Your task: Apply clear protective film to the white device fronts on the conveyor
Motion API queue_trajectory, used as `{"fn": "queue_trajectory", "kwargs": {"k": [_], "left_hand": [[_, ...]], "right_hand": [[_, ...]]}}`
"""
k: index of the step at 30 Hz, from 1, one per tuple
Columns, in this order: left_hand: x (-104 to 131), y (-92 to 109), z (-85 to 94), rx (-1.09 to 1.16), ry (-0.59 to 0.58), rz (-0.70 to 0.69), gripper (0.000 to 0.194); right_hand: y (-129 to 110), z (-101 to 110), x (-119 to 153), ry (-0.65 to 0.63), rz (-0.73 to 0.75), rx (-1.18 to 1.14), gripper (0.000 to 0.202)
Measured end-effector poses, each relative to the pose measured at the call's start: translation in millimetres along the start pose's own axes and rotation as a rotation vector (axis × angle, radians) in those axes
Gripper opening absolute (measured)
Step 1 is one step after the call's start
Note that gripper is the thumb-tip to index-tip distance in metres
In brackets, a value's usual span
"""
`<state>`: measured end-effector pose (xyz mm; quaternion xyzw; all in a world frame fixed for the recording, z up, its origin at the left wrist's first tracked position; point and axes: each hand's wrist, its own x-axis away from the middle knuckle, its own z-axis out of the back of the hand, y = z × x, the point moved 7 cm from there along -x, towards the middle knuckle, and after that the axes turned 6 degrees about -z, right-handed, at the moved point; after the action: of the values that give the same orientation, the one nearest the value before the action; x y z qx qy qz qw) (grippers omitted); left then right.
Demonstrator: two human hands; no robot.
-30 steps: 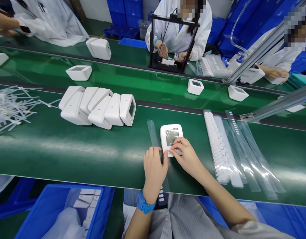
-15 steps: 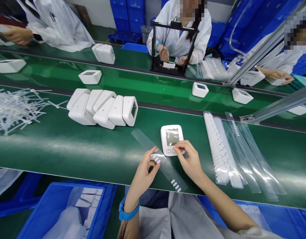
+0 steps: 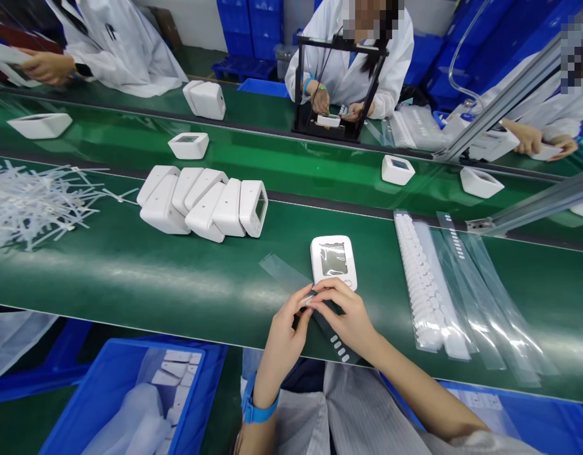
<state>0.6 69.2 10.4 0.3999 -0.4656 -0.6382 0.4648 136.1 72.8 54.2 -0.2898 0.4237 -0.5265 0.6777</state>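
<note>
A clear plastic strip (image 3: 285, 273) with small white oval stickers (image 3: 339, 348) lies slantwise at the front of the green bench. My left hand (image 3: 287, 325) pinches the strip near its middle. Close against it, my right hand (image 3: 345, 313) has its fingertips together at the same spot on the strip; whether a sticker is between them is hidden. Just behind my right hand a white device (image 3: 334, 259) with a grey screen lies face up, its lower edge partly covered by my fingers.
White devices (image 3: 203, 205) stand grouped at the left, beside white ties (image 3: 33, 205). Sticker strips (image 3: 421, 284) lie at the right. A conveyor (image 3: 282, 165) carries more devices. A blue crate (image 3: 115, 392) is below left. Several people work across the line.
My right hand has moved left off the device's buttons to meet my left hand at the strip. Devices on the conveyor have shifted right in the view.
</note>
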Motion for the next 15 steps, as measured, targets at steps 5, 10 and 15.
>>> {"fn": "queue_trajectory", "kwargs": {"k": [5, 10, 15], "left_hand": [[1.3, 3.1, -2.6, -0.025, -0.003, -0.026, 0.036], [2.4, 1.9, -4.0, -0.042, 0.017, -0.041, 0.035], [2.0, 0.0, -7.0, -0.066, 0.026, -0.055, 0.032]], "right_hand": [[-2.5, 4.4, 3.2, 0.048, 0.036, -0.040, 0.014], [3.1, 2.5, 2.2, 0.039, 0.005, -0.053, 0.016], [-0.8, -0.5, 3.1, 0.033, -0.026, -0.029, 0.013]]}}
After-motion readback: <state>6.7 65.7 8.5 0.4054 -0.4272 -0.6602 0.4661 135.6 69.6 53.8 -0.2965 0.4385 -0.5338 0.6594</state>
